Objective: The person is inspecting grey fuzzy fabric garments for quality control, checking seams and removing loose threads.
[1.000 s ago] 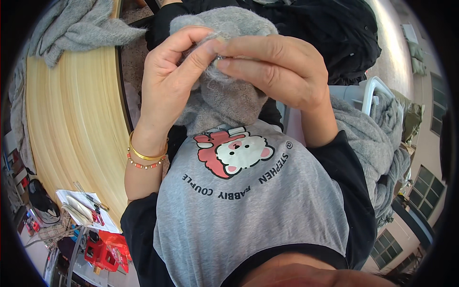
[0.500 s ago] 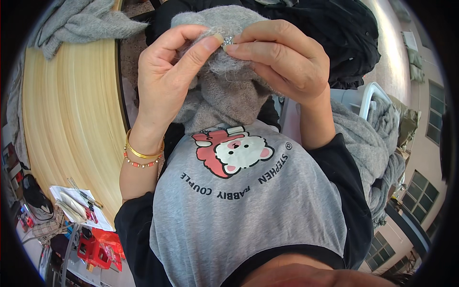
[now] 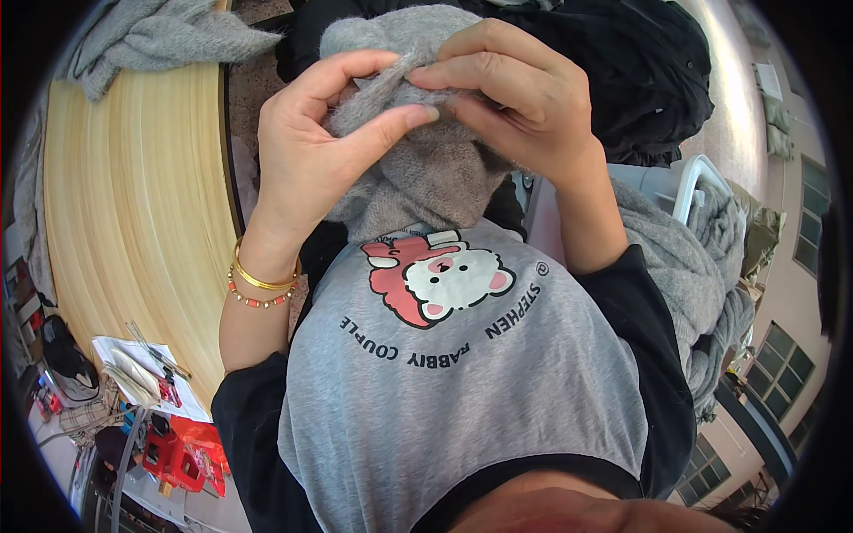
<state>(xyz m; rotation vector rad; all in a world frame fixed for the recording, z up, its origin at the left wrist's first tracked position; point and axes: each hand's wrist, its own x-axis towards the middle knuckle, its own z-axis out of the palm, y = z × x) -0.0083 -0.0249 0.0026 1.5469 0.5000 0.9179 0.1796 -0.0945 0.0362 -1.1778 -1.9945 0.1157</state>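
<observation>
A fuzzy grey knit garment [image 3: 435, 169] lies bunched up in front of my chest. My left hand [image 3: 311, 142] holds a fold of it, the index finger along the upper edge and the thumb stretched below, with wool between them. From the other side my right hand [image 3: 524, 98] pinches the same fold, its fingertips close to the left ones. Whatever sits under the right fingertips is hidden. Gold and coral-beaded bracelets [image 3: 264, 284] circle my left wrist.
A wood-grain table [image 3: 133, 213] stands at my left, with another grey knit [image 3: 169, 44] on its far end and papers with tools [image 3: 151, 377] on its near end. Black cloth [image 3: 640, 80] lies beyond my right hand. At right, grey knits [image 3: 680, 266] spill beside a pale plastic bin [image 3: 689, 186].
The silvery, glittering piece between my fingertips is out of sight now. My left thumb has moved down, away from the index finger, and the right hand has shifted slightly left.
</observation>
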